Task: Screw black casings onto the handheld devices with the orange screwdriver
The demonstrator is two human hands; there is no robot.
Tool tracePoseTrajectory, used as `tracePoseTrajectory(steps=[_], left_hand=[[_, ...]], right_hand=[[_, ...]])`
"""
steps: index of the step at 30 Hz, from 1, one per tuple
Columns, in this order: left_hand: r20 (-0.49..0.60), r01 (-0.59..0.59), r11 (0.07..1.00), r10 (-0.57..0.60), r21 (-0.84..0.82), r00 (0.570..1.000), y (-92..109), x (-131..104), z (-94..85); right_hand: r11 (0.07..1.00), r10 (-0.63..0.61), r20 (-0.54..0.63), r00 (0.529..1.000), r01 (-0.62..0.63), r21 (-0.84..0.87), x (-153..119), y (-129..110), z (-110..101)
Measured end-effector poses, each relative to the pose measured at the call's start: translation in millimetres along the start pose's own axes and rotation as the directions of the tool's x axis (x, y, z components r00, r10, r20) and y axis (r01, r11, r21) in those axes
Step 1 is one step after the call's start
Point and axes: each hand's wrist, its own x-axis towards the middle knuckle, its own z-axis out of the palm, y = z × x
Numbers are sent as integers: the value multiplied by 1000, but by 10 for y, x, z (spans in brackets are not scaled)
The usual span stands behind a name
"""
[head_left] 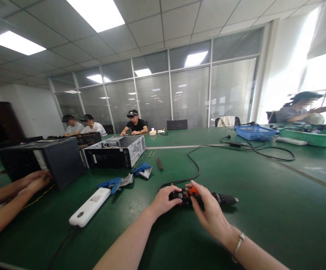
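Observation:
On the green table [264, 225] lies a long black tool [225, 199] with an orange part and a metal tip pointing right. My left hand [165, 199] is closed around its left end, where a black cable runs off behind. My right hand [208, 210], with a bracelet on the wrist, rests against the tool's middle, fingers over the orange part [191, 192]. The undersides of both grips are hidden.
Blue-grey gloves [114, 184] and a white power strip [91, 206] lie to the left. Beyond are an open computer case [115, 152] and a dark case [64, 161] with another person's hands at it. Blue [254, 133] and green baskets [311, 138] stand far right.

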Motion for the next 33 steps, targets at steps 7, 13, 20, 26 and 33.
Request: tracePoseTrajectory(steps=[7, 13, 20, 26, 33], left_hand=[[-6, -7, 1000, 7, 6, 1000, 8, 4, -5], [-12, -18, 1000, 18, -9, 1000, -24, 13, 11], [-22, 15, 998, -16, -53, 1000, -36, 2, 12], [-36, 9, 997, -11, -79, 999, -24, -4, 15], [-29, 6, 996, -8, -84, 1000, -8, -3, 4]], right_hand=[[999, 19, 7, 1000, -18, -47, -17, 22, -5], [997, -3, 2, 1000, 3, -77, -5, -10, -1], [1000, -13, -19, 1000, 13, 3, 1, 19, -46], [995, 27, -190, 981, -8, 99, -26, 58, -54], [998, 27, -194, 981, -15, 67, -23, 130, -45]])
